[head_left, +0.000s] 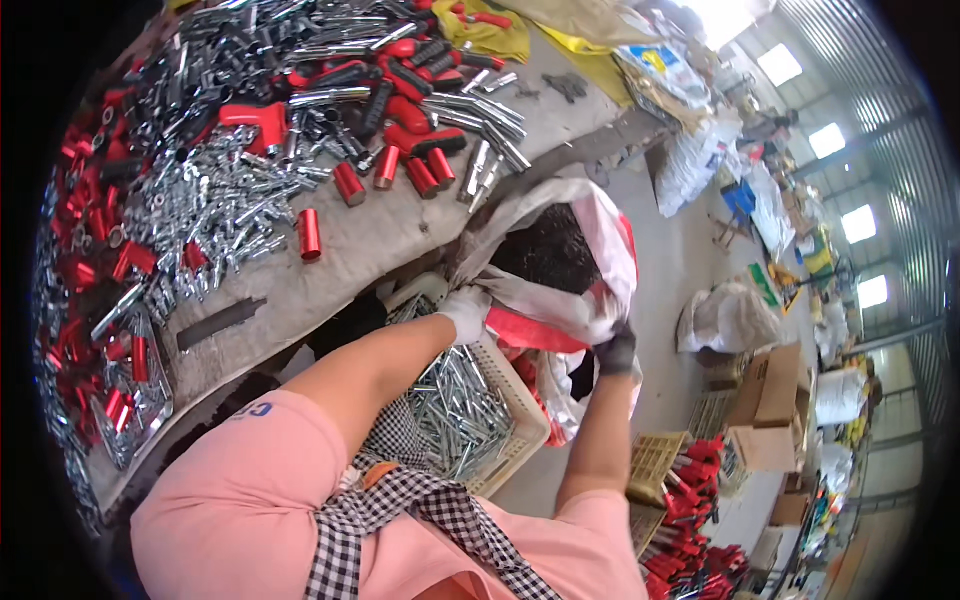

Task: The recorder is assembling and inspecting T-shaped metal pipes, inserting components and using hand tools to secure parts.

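A white-and-red woven sack [610, 230] gapes in front of me, with dark matter visible inside. My left hand [466, 312], in a white glove, is closed on the left side of its rim. On the opposite side, my right hand [614, 350], in a dark grey glove, grips the rim; part of its fingers is hidden by the fabric. Under my left forearm stands a cream plastic crate [533, 432] holding many slim silvery metal rods [460, 410]. Both hands are apart from the crate's contents.
A workbench [400, 235] at the left carries heaped silvery metal parts [215, 190], red sleeves [309, 235] and red-and-black handles [405, 75]. At the right are an open cardboard box [765, 390], a filled white sack [730, 318] and crates with red-handled pieces [690, 490].
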{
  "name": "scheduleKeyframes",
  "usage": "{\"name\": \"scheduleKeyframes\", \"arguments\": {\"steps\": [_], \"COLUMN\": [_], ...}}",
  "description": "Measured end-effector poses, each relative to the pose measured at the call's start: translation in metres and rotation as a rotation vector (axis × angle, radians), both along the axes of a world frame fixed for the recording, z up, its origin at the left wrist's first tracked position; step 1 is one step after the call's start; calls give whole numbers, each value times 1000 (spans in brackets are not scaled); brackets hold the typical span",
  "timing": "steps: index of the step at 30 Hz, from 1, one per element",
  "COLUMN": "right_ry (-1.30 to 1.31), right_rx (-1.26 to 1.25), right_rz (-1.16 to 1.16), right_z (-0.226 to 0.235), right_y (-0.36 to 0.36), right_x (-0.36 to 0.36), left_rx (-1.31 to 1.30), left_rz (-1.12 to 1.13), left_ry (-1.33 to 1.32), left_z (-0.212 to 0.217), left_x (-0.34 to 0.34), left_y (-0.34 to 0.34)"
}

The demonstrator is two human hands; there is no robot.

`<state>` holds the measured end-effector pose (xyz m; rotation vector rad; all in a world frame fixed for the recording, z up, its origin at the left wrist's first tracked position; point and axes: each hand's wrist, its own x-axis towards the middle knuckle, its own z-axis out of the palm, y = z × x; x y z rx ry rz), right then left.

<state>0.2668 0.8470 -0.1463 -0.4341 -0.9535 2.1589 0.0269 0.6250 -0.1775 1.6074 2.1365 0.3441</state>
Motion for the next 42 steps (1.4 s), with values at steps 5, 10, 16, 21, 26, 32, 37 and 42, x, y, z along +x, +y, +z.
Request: {"name": "scheduleKeyframes", "arguments": {"steps": [5,10,16,21,26,32,37,42], "right_ry": [-960,-1184,-1493,-1033,-1053,-996,-1434,-1689], "right_rx": [388,1820,1768,1811,1660,2033,2431,2003], "right_rz": [-486,-802,403,157,144,-186,-98,102], "right_z": [-61,54,58,19,37,112,89,83], "right_y": [73,-67,-115,-113,-106,-14,82,118], "right_x": [91,-99,-167,-104,-37,-94,-201,-261], "left_rx": [198,393,291,247,371,521,907,901], "left_rz": [619,1181,1321,1067,1004,551,511,560], "left_ry": [-629,-1059,-727,-693,-608,-685,-257,-438], "left_z": [-1,-19,21,46,-27,-5,39,31], "left_x": [22,-42,-32,-39,-17,-30,-53,-72], "left_y": [55,51,71,75,137,93,80,88]}}
